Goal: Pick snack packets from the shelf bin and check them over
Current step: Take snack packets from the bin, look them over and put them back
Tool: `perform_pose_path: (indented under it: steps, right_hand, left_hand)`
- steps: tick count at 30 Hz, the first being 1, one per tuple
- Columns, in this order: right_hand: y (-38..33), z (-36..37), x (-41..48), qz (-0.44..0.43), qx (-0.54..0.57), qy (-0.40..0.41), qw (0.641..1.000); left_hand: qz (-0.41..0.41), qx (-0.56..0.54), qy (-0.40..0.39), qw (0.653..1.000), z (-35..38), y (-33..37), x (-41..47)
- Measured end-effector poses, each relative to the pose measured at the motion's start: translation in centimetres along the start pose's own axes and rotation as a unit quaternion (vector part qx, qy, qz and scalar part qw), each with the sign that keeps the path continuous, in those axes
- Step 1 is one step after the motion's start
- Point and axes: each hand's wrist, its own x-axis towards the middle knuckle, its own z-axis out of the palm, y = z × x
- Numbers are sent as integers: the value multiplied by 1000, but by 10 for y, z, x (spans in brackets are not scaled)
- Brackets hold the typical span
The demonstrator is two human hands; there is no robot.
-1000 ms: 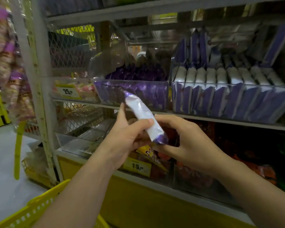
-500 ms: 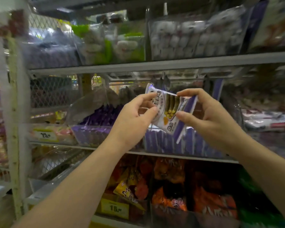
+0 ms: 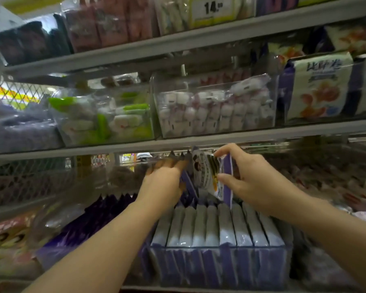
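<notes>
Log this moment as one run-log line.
stage: packet check | right hand: pinches snack packet above shelf bin | left hand: fingers straight, reaching into bin's rear, blurred

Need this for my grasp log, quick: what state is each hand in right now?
Left hand: open, fingers straight among upright purple plastic packets; blurred.
Right hand: pinching a flat white-and-purple plastic snack packet.
</notes>
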Motion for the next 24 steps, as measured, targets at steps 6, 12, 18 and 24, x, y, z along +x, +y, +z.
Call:
perform_pose_path:
  steps: [6, 12, 18, 24]
  right_hand:
    - [12, 12, 13, 0, -18, 13, 1000]
    - [16, 21, 17, -18, -48, 54, 997]
    - [26, 29, 29, -23, -73, 56, 996]
    - [30, 44, 44, 20, 5, 73, 997]
  left_hand:
    - [-12, 68, -77, 995, 25, -1, 36]
    - [-8, 9, -15, 1000, 37, -4, 45]
    - [44, -4, 41, 998, 33, -3, 48]
    - [-5, -54, 79, 995, 34, -8, 46]
